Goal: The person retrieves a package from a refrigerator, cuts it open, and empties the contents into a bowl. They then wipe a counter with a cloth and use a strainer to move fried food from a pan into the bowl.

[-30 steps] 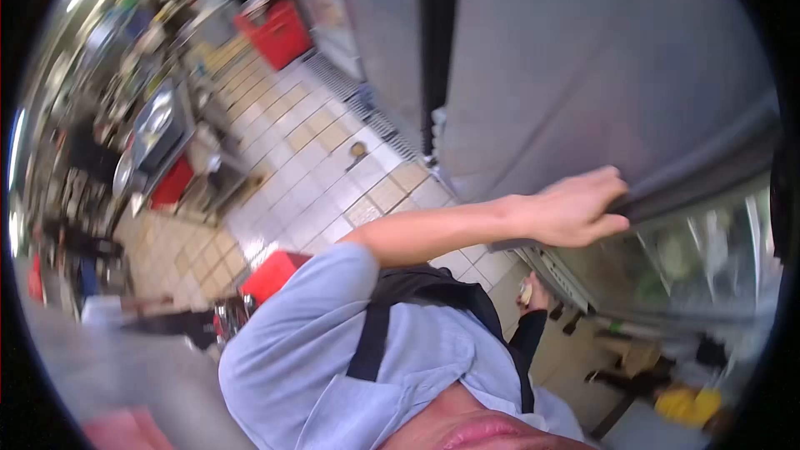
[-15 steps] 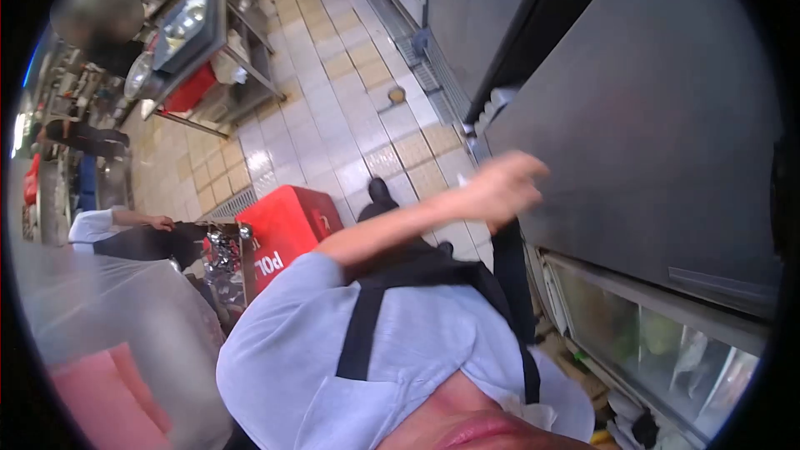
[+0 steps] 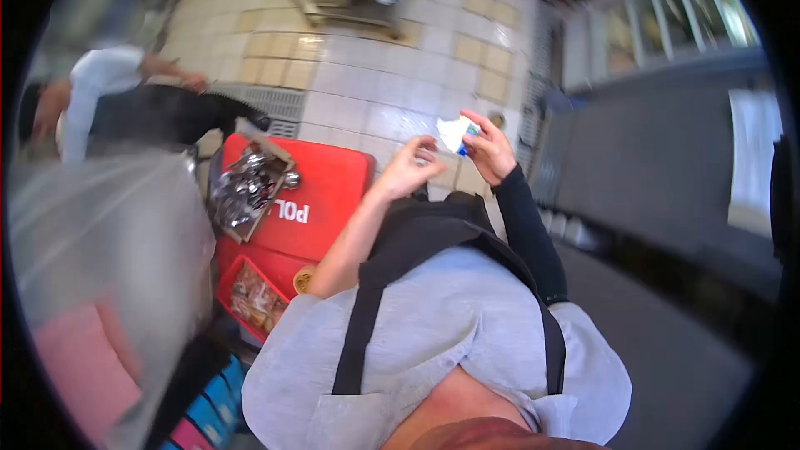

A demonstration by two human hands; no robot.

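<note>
Where the packet (image 3: 455,134) is held: in front of the black apron (image 3: 425,237), above the floor (image 3: 342,92), with white, blue and green shown on it.
Right hand (image 3: 493,152): closed partway, with the packet pinched between thumb and fingers; the forearm is covered by a black sleeve (image 3: 533,237).
Left hand (image 3: 408,172): half open, fingers loosely curled, nothing seen held; it is placed just beside the packet, and its forearm is bare.
Red bin (image 3: 337,175): set to the left of the apron, its top marked with white letters.
Tray (image 3: 271,208): rested on the red bin, filled with shiny metal pieces.
Red basket (image 3: 227,290): placed nearer the body than the tray, with wrapped pieces held in it.
Tub (image 3: 305,280): seen beside the red basket, small and round.
Plastic sheet (image 3: 108,217): draped at the far left; something pink (image 3: 87,371) is seen there.
Co-worker (image 3: 104,87): seen beyond the plastic sheet, dressed in a white top; the face is blurred.
Steel table (image 3: 358,17): stood ahead, on the tiles.
</note>
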